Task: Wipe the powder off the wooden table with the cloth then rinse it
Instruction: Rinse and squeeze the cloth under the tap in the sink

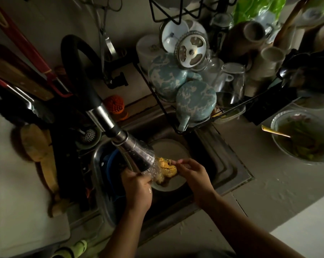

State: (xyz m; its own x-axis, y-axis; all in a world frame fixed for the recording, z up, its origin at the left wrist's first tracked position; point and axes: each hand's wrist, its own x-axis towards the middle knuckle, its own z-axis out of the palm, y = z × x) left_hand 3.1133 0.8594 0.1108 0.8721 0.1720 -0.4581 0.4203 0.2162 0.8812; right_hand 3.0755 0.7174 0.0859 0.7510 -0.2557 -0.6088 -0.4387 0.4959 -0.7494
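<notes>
While the yellow cloth [166,167] is under the tap [138,155] spray above the sink [232,164], the left hand [137,185] and right hand [191,172] each have a closed grip on one end, and it looks soft, soaked and slippery, best held bunched.

Marbled blue pots [176,79], upturned glasses [232,84] stacked in dish rack [194,126]; bowl of greens [273,127] set on counter [250,155]; orange scrubber [114,104] placed behind.
</notes>
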